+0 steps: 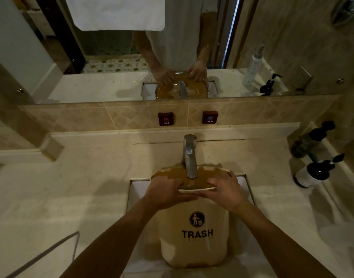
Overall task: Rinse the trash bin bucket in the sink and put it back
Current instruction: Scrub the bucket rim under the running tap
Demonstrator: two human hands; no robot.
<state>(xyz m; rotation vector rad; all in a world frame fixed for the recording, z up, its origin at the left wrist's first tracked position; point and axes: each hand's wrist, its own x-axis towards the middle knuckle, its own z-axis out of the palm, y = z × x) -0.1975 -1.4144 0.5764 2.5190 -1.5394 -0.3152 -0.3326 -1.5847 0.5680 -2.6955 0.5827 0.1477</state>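
Observation:
A beige trash bin bucket [194, 247] with a black "TRASH" label stands in the white sink [137, 189], its brown-lined mouth tipped toward the chrome tap [190, 157]. The tap's spout reaches over the bucket's mouth. My left hand [164, 190] grips the near rim on the left, fingers curled over the edge. My right hand [226, 190] holds the rim on the right, fingers spread over it. Whether water runs from the tap I cannot tell.
Two dark pump bottles [314, 173] [310, 140] stand on the beige counter [81, 187] at the right. HOT [166, 118] and COLD [209, 117] signs sit on the tiled backsplash under a mirror [132, 57]. A thin metal bar [51, 251] crosses the lower left.

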